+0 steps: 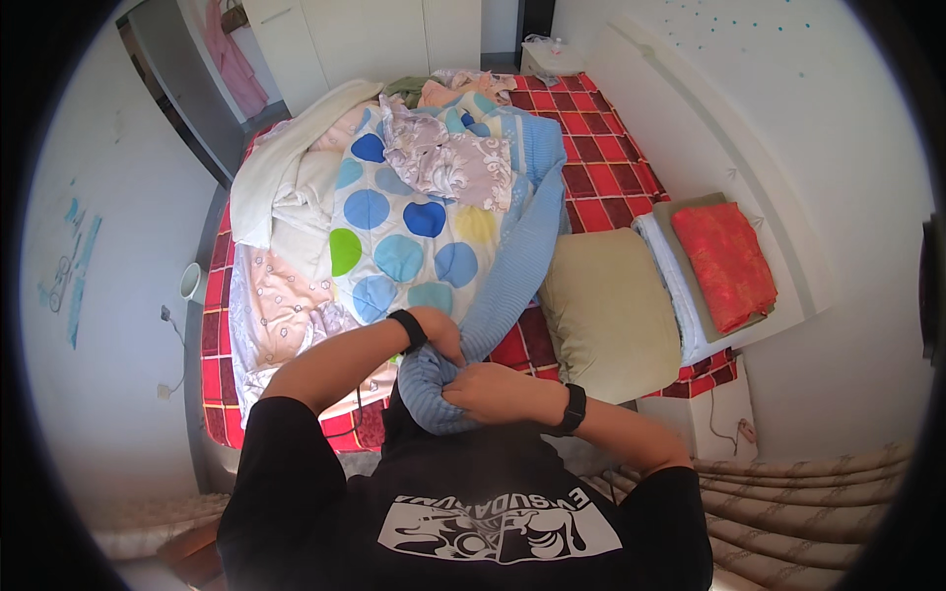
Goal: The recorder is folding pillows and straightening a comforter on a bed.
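Note:
A blue ribbed fabric border [510,288] runs along the side of a white quilt [384,203] printed with large coloured dots. Its near end is bunched in front of my body. My left hand [437,334] grips the bunched fabric from above, its fingertips partly hidden in the folds. Close beside it on the right, my right hand [502,393] pinches the same blue fabric, with the fingers turned inward. Over the far part of the quilt lies a crumpled greyish-mauve patterned cloth [458,162].
A red checked sheet [606,159] covers the bed. Cream bedding [288,177] and peach printed fabric [281,288] lie left. On the right are a beige pillow [613,310] and a folded stack topped by red cloth [724,266], near the headboard [709,118]. A white bin [194,283] stands by the wall.

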`<state>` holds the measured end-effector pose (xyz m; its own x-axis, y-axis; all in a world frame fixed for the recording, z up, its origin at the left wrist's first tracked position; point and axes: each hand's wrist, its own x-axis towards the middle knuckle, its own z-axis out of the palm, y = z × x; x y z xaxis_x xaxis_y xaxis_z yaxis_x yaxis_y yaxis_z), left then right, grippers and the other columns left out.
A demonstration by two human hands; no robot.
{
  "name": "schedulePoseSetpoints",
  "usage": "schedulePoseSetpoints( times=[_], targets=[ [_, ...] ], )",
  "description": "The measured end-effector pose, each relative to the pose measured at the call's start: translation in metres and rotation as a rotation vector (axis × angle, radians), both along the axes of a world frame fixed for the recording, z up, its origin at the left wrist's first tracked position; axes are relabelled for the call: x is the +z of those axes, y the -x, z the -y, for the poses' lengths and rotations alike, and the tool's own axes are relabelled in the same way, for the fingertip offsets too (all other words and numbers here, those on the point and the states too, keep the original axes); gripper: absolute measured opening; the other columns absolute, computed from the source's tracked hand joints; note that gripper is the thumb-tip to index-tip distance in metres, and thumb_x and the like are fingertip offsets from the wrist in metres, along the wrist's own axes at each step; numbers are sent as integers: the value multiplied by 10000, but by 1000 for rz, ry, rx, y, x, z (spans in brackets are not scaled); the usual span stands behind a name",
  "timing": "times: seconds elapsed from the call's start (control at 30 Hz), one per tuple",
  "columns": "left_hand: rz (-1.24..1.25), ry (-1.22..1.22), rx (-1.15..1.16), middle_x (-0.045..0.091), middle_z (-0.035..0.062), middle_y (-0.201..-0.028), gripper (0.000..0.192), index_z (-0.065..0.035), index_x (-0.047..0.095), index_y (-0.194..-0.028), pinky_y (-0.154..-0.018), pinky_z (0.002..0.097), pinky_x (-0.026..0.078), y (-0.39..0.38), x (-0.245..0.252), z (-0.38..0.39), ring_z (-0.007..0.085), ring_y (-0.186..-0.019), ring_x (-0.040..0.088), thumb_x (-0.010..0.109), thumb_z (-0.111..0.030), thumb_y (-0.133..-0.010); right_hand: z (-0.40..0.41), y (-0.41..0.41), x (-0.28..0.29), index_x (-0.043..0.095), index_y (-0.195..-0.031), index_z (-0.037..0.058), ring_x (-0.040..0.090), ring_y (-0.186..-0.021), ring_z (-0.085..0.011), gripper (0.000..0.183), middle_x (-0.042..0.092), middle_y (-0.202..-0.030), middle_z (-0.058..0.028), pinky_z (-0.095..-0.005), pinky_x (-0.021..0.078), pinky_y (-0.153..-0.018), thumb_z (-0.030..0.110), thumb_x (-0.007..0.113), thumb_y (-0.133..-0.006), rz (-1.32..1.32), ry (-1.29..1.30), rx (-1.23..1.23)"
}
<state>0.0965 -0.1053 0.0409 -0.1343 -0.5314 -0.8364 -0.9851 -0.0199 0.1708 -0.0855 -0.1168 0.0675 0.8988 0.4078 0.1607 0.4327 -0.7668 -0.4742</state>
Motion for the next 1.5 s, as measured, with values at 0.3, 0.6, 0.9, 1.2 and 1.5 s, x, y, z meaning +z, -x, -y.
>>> schedulePoseSetpoints(
  times=[0.3, 0.6, 0.9, 1.2, 1.5],
  targets=[
    [-204, 689, 72, 564, 217, -591, 522, 23, 595, -580, -538, 449, 464, 30, 82, -64, 401, -582, 573, 572, -453, -793, 115, 62, -93, 536, -1180, 38, 571, -1021, -309, 542, 600, -1100, -177, -373, 441, -847, 490, 494, -883, -299, -609, -1014],
    [-342, 883, -22, 586, 135, -697, 269, 19, 585, -608, -590, 352, 454, 77, 171, -179, 266, -681, 564, 631, -244, -645, 200, -64, -98, 303, -1377, 35, 386, -1222, -347, 1008, 403, -1345, -170, -496, 312, -999, 791, 437, -724, -440, -1810, -740],
    [-205, 1043, 433, 543, 96, -643, 222, -34, 582, -729, -536, 386, 431, 59, 149, -237, 300, -598, 537, 691, -190, -614, 202, -84, -235, 591, -991, -54, 592, -905, -427, 314, 608, -1017, -275, -442, 454, -832, 131, 496, -755, -425, -466, -1388],
    [354, 431, 840, 652, 140, -852, 365, -118, 650, -944, -650, 438, 481, 9, -27, -356, 315, -802, 629, 716, -351, -671, 73, -11, -140, 586, -954, -20, 565, -837, -456, 298, 588, -845, -295, -470, 456, -752, 141, 473, -730, -174, -515, -801],
    [-16, 1298, 793, 516, 197, -1156, 507, -3, 512, -1145, -889, 413, 434, -73, -84, -88, 361, -1063, 505, 649, -307, -763, 30, 112, -110, 564, -794, 46, 593, -681, -388, 204, 602, -707, -200, -484, 460, -613, 246, 550, -829, -527, 54, -663]
  ],
)
